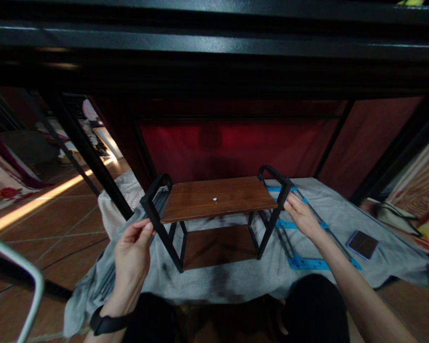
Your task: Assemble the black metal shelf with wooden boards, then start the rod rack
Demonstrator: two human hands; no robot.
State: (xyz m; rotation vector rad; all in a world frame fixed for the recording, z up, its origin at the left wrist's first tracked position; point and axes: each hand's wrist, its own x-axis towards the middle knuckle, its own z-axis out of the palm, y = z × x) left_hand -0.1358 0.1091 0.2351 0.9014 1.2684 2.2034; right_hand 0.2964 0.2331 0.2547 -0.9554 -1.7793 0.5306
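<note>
A small two-tier shelf [218, 195] with brown wood-grain boards and a black metal frame stands upright in front of me. A small white speck lies on its top board. My left hand [133, 245] has its thumb and fingers closed at the left side frame [160, 233], just below the top board. On the opposite side, my right hand [302, 215] grips the right side frame [277, 216], its fingertips partly hidden behind the metal. The lower board [219, 247] sits close above a grey cloth [200, 288].
Right of the shelf lies a folding frame of dark rods and blue plastic parts [309, 263]. Beyond it rests a phone [362, 244]. A thick black beam [214, 45] crosses overhead. Red panels [236, 147] stand behind. A pale metal tube [32, 271] curves at the left.
</note>
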